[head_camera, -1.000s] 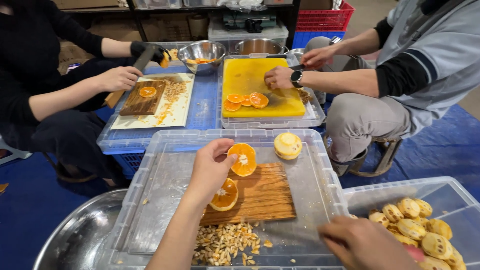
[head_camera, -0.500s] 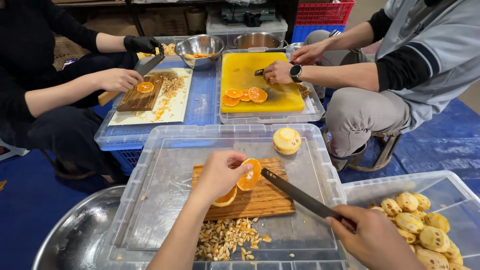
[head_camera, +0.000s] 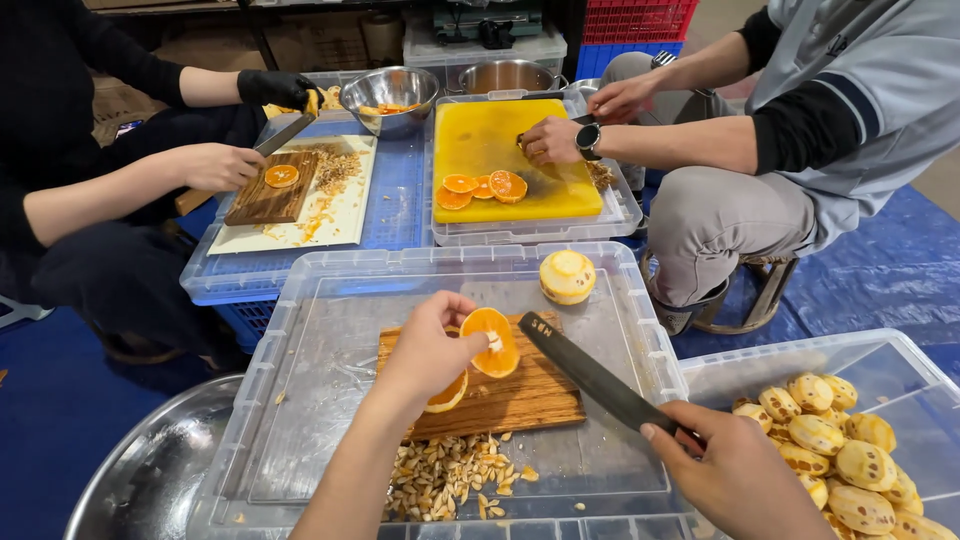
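A clear plastic lid (head_camera: 300, 400) serves as the work surface. Its left half lies bare, giving a hand open passage there. At the centre a wooden cutting board (head_camera: 520, 395) takes up room, with the left hand (head_camera: 425, 355) and an orange slice (head_camera: 492, 342) above it. A dark knife blade (head_camera: 590, 375) slants across the right side (held by the right hand (head_camera: 735, 475)). A heap of seeds (head_camera: 450, 475) blocks the near edge; a peeled fruit (head_camera: 567, 276) sits at the far edge.
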